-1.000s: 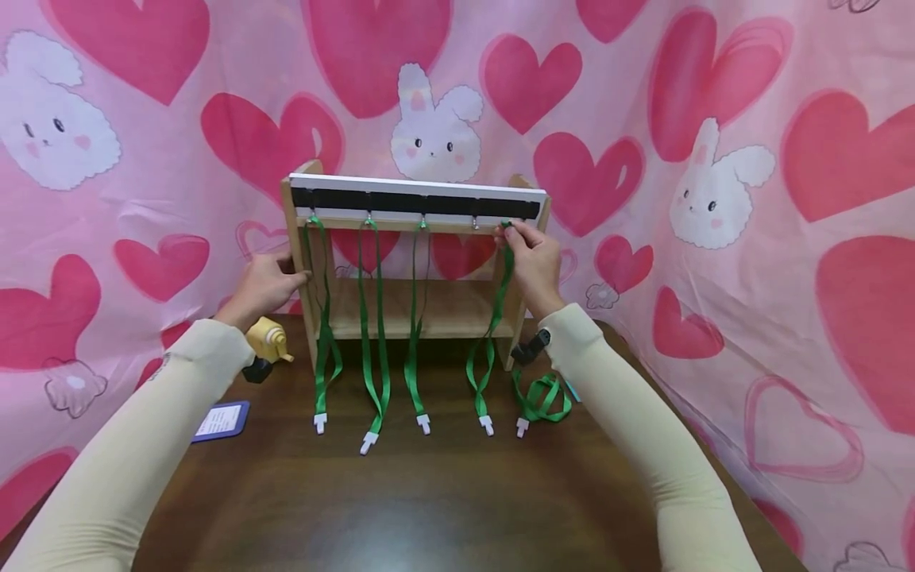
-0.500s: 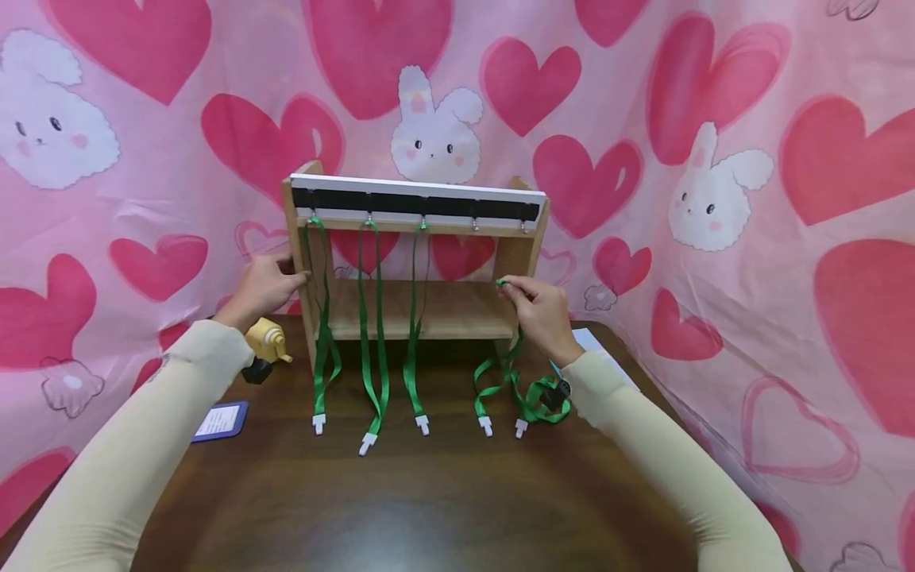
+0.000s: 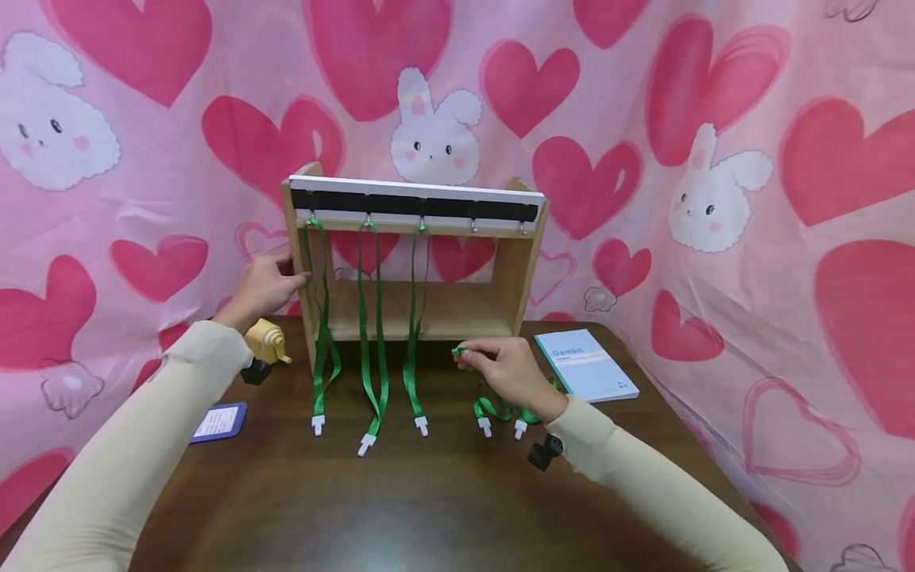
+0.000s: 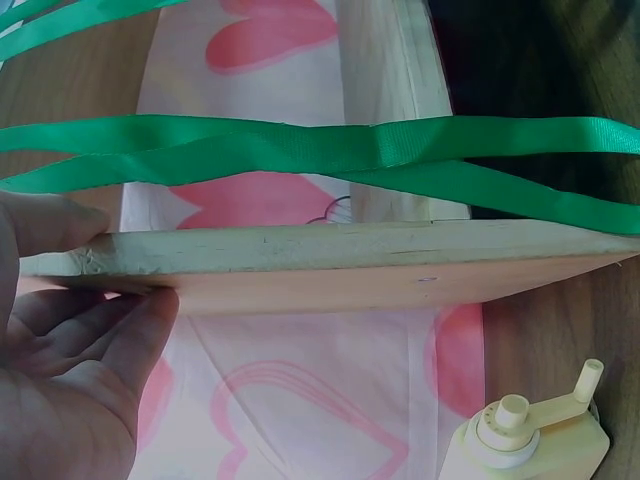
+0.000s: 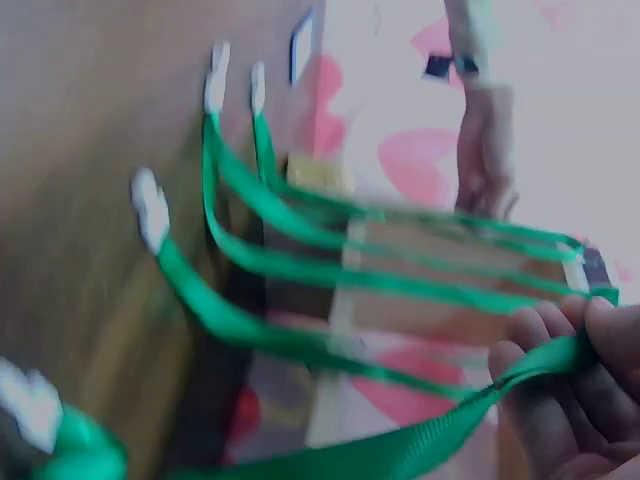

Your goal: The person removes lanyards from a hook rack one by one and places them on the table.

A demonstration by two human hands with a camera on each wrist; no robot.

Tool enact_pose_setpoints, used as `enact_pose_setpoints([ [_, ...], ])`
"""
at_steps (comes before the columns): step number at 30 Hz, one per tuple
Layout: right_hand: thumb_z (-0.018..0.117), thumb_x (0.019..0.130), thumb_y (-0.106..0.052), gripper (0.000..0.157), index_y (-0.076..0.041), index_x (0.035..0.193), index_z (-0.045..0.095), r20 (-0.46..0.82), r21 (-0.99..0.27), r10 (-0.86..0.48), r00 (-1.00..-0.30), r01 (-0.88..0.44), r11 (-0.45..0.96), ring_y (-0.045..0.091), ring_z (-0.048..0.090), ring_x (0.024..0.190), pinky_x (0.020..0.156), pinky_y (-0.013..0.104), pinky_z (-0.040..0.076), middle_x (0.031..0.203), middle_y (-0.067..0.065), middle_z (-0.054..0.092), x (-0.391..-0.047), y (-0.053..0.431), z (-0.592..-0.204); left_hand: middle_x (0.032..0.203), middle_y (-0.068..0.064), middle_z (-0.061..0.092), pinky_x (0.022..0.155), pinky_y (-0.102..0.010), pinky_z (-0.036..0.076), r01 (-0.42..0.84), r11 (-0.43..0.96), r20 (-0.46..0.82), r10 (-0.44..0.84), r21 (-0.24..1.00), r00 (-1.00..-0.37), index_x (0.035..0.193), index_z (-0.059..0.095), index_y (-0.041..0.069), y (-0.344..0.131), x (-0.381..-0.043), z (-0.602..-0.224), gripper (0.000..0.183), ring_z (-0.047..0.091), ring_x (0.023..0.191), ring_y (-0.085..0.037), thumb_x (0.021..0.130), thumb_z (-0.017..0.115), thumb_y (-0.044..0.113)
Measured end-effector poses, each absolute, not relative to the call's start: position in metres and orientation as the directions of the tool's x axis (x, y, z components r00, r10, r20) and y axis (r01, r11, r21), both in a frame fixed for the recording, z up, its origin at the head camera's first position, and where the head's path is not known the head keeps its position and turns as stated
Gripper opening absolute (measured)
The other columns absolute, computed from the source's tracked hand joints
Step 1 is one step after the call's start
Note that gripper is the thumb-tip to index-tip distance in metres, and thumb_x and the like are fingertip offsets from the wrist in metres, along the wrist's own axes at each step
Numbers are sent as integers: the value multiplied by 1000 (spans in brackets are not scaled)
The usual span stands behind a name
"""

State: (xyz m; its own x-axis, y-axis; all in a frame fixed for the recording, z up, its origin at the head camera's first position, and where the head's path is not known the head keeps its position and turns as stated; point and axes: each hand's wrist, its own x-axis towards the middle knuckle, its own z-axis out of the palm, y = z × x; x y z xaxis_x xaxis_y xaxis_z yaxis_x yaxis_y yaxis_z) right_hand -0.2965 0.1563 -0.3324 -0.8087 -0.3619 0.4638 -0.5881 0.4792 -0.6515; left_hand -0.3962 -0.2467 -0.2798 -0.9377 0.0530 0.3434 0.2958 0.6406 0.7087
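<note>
My left hand [image 3: 263, 287] grips the left side panel [image 4: 290, 245] of a wooden rack [image 3: 527, 266], thumb on the front edge and fingers on its outer face. My right hand [image 3: 511, 369] pinches the top of a green lanyard [image 5: 545, 365] low in front of the rack, right of centre. That lanyard's white clip [image 3: 484, 427] lies on the table. Three green lanyards [image 3: 381, 334] hang from hooks on the rack's left and middle. The two right-hand hooks [image 3: 473, 226] bear nothing. Partly behind my right forearm lies another green lanyard [image 3: 527, 415].
A white book [image 3: 588, 365] lies on the table [image 3: 400, 508] at the right. A yellow pump bottle [image 3: 266, 340] stands left of the rack, beside my left forearm. Near the left edge is a blue-framed card [image 3: 220, 421]. A patterned pink cloth [image 3: 615, 71] surrounds the table.
My right hand has come down from the rightmost hook and moved left, bringing the lanyard off the rack. The book has come into view. My left hand keeps its place.
</note>
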Motion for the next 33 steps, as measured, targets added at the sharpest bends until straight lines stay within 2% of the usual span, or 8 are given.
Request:
enact_pose_setpoints([
  [6, 64, 99, -17, 24, -3, 115, 76, 348, -890, -227, -909, -397, 223, 18, 77, 94, 86, 32, 62, 109, 20, 77, -307, 136, -353, 133, -30, 64, 101, -57, 53, 295, 652, 350, 49, 698, -936, 144, 54, 2, -248, -396, -281, 50, 64, 119, -43, 99, 61, 22],
  [9, 63, 100, -15, 26, 2, 118, 73, 299, -941, -109, -948, -312, 133, 21, 76, 96, 88, 36, 62, 111, 21, 77, -322, 133, -371, 133, -30, 64, 101, -57, 53, 296, 657, 352, 49, 694, -935, 145, 54, 2, -248, -396, -280, 51, 64, 119, -43, 99, 61, 22],
  [13, 63, 101, -17, 27, 0, 119, 73, 234, -967, 59, -970, -226, 115, 23, 76, 97, 88, 35, 62, 111, 18, 77, -343, 139, -398, 133, -30, 64, 100, -57, 54, 296, 657, 353, 49, 693, -934, 145, 53, 3, -247, -396, -279, 51, 64, 118, -43, 99, 62, 22],
  [20, 64, 100, -23, 26, -7, 117, 76, 136, -979, 245, -960, -91, 184, 28, 75, 104, 85, 30, 61, 109, 10, 79, -367, 157, -430, 133, -28, 65, 98, -53, 56, 285, 660, 338, 50, 695, -940, 146, 53, 4, -247, -394, -277, 51, 66, 114, -37, 99, 61, 22],
  [25, 66, 99, -30, 25, -15, 114, 78, 155, -942, 301, -941, -49, 332, 23, 75, 105, 95, 37, 58, 103, 3, 81, -373, 163, -440, 131, -26, 66, 83, -34, 59, 275, 672, 342, 33, 688, -939, 145, 55, 4, -248, -394, -275, 50, 66, 105, -31, 99, 63, 24],
  [29, 66, 98, -32, 25, -19, 115, 79, 154, -907, 319, -935, -6, 420, 23, 70, 115, 103, 43, 52, 100, 0, 81, -372, 165, -448, 130, -26, 67, 80, -24, 57, 295, 665, 358, 45, 686, -933, 143, 57, 3, -249, -395, -277, 49, 66, 108, -30, 98, 63, 21],
  [31, 66, 98, -32, 25, -20, 117, 78, 152, -894, 324, -934, 10, 448, 26, 66, 120, 104, 46, 51, 100, 0, 81, -372, 166, -451, 130, -27, 66, 83, -25, 58, 309, 654, 363, 57, 690, -930, 143, 56, 2, -250, -395, -279, 48, 66, 111, -31, 98, 62, 20],
  [33, 65, 99, -31, 26, -20, 120, 76, 146, -888, 317, -937, 17, 460, 29, 64, 122, 104, 48, 50, 101, 1, 81, -371, 166, -453, 131, -27, 66, 87, -32, 59, 314, 648, 365, 59, 694, -929, 144, 56, 3, -250, -395, -281, 48, 66, 111, -32, 99, 61, 19],
])
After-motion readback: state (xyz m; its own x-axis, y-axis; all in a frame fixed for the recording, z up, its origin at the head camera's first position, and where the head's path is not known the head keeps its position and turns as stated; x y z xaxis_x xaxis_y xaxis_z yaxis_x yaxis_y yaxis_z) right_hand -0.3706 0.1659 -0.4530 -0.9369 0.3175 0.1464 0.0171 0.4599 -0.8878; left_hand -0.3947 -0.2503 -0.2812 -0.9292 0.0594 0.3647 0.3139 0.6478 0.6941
